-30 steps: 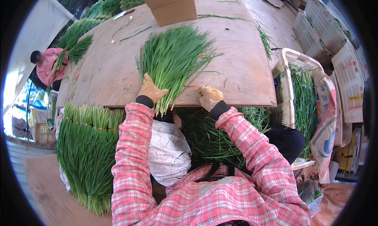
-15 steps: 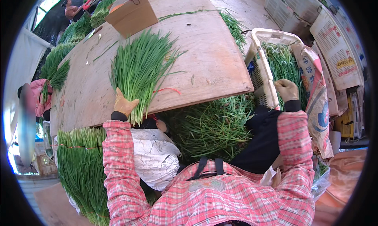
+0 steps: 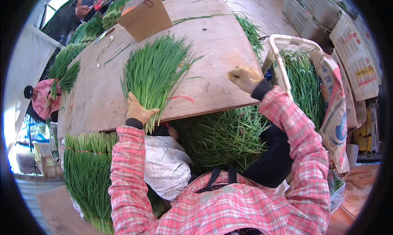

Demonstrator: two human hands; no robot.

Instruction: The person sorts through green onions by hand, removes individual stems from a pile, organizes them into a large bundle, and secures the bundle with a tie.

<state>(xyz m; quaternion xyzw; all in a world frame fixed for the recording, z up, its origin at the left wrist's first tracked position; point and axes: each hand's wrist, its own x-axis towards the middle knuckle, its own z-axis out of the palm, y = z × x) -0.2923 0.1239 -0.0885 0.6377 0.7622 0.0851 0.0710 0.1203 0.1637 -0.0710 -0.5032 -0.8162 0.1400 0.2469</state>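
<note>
My left hand [image 3: 140, 109], in a tan glove, grips a loose bunch of garlic chives [image 3: 157, 67] near its pale stem ends. The leaves fan out over the wooden board [image 3: 221, 81]. A thin red tie [image 3: 185, 98] lies beside the stems. Above the board's right edge, my gloved right hand [image 3: 245, 78] is closed with fingers curled; what it holds, if anything, cannot be made out. To its right stands a white plastic crate [image 3: 280, 71] full of chives [image 3: 305, 87].
A cardboard box [image 3: 145, 20] sits at the board's far side. Tied chive bundles [image 3: 88, 173] stand at left, and loose greens [image 3: 221, 141] lie below the board's near edge. A printed sack [image 3: 333, 112] drapes the crate. A co-worker in pink [image 3: 45, 96] is at far left.
My right hand has moved left from the crate's chives to above the board's right edge. My left hand stays on the bunch. The view has shifted slightly.
</note>
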